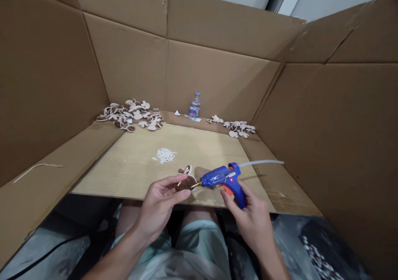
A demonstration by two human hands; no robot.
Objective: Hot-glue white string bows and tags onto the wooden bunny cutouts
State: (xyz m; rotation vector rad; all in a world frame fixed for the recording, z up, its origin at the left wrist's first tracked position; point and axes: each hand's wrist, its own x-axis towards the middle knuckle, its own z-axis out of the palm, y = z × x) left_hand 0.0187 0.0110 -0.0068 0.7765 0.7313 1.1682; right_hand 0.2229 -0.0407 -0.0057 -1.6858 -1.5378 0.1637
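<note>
My left hand [163, 203] pinches a small brown-and-white felt piece [185, 181] with rounded ears and a pale cord bow, just above the board's front edge. In my right hand [250, 209] is a blue hot glue gun [217, 176], gripped by its handle near the orange trigger. A red light glows on its side, and a translucent glue stick [261, 162] sticks out of its back. The gun's metal nozzle points left and meets or nearly meets the felt piece; actual contact I cannot tell. Behind the gun a brown patch [202, 173] lies partly hidden.
A pile of small white tags [166, 155] lies on the wooden board [137, 170]. Felt pieces are heaped at the back left [133, 114] and back right [239, 127]. A water bottle [195, 106] stands between them. Cardboard walls [217, 77] enclose the back and sides. A loose cord [37, 167] lies left.
</note>
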